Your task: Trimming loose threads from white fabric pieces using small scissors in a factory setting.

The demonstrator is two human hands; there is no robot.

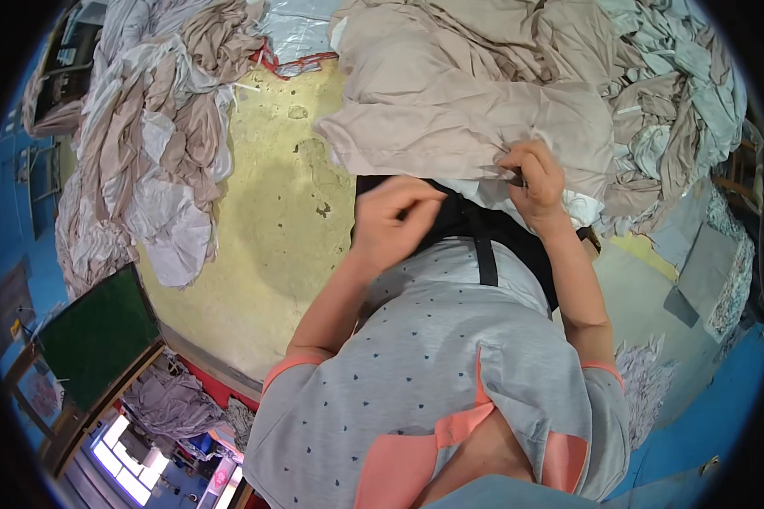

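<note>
A beige cloth (471, 127) is spread in front of me, its near edge lying across my lap. My right hand (536, 180) is closed at that edge, thumb and fingers curled together. A small dark thing shows between its fingers, too little of it to name. Left of it and nearer to me, my left hand (399, 222) is slightly blurred, with its fingers drawn into a pinch just off the cloth's edge. What those fingers hold, if anything, cannot be made out.
Crumpled beige and white cloths (157, 144) are heaped at the left, and a pale grey-green heap (688, 93) lies at the far right. Between them shows worn yellow floor (272, 212). A green board (98, 335) in a wooden frame stands at the lower left.
</note>
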